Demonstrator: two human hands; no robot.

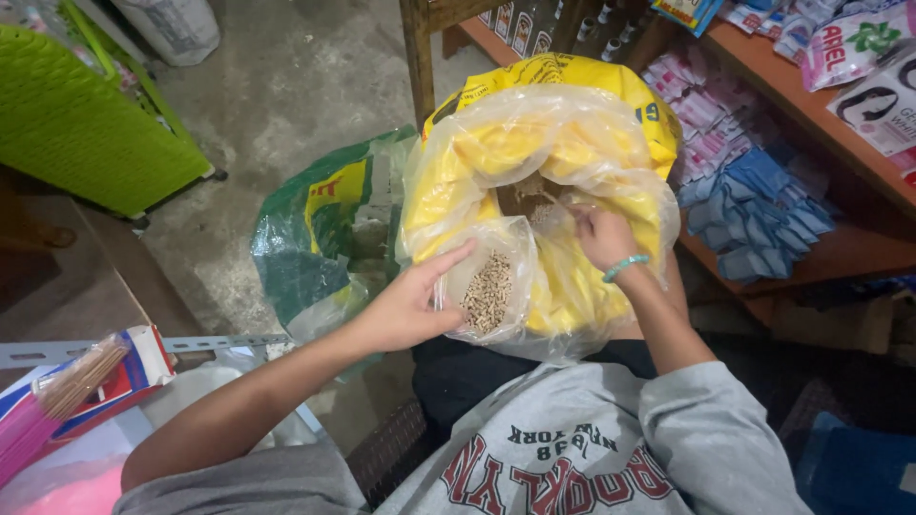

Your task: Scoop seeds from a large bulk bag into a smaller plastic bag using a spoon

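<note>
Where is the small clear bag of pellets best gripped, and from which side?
Probably at the open rim of the small bag, from the left side, where the left hand already pinches it. The pellets weigh down the bottom, so holding the top edge keeps the mouth up and open beside the yellow sack.

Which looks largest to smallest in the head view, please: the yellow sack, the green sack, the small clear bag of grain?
1. Yellow sack
2. Green sack
3. Small clear bag, held by the left hand
</note>
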